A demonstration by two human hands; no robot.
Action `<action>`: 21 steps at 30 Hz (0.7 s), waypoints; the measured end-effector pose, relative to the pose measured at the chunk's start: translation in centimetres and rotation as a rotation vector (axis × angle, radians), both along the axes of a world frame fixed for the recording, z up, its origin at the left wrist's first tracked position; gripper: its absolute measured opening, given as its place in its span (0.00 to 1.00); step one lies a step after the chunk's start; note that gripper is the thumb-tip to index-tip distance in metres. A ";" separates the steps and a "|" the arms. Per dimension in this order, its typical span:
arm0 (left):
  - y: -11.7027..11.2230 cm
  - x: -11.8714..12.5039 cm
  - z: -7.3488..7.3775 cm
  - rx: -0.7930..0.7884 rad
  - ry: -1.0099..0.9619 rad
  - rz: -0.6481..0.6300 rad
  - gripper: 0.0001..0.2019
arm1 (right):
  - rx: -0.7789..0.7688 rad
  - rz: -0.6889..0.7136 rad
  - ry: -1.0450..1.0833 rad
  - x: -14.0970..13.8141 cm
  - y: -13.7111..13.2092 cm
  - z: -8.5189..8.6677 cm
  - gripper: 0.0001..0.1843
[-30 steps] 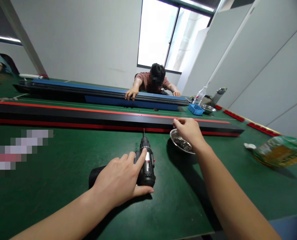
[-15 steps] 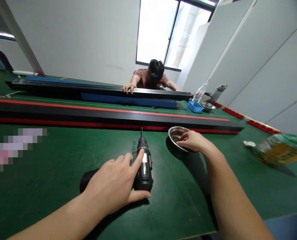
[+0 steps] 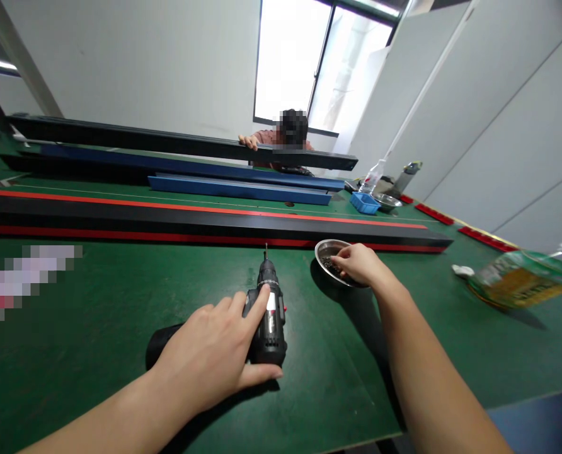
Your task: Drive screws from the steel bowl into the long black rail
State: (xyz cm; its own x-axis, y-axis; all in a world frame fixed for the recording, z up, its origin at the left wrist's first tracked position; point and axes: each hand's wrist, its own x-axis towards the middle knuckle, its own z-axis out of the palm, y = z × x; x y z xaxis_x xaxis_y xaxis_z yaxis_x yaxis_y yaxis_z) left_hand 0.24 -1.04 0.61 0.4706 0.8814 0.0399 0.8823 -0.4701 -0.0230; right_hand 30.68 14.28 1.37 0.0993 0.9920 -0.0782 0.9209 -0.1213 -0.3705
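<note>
My left hand [image 3: 215,343] is wrapped over a black cordless drill [image 3: 272,315], which lies on its side on the green tabletop. The drill's bit points away from me, towards a long black bar with red edges [image 3: 215,217]. To the right, my right hand [image 3: 361,261] reaches into a shallow metal bowl [image 3: 319,258], fingers drawn together. Small dark pieces, which look like screws [image 3: 331,263], lie in the bowl. What the fingertips hold, if anything, is hidden.
Across the table a person [image 3: 293,129] holds up a long dark bar [image 3: 167,142]. Blue bars [image 3: 238,189] lie below it. A blue basket [image 3: 365,203], a second bowl [image 3: 387,202] and a bottle [image 3: 373,176] stand at the back right. A green-and-yellow plastic package [image 3: 521,280] lies at right.
The person opposite has raised the long dark bar off the blue ones. My right fingers have shifted slightly within the bowl. My left hand stays on the drill. The view has shifted slightly.
</note>
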 end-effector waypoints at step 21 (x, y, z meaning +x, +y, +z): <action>-0.6 0.3 0.2 -0.013 0.002 0.001 0.50 | 0.405 0.271 0.497 -8.4 -0.3 1.4 0.10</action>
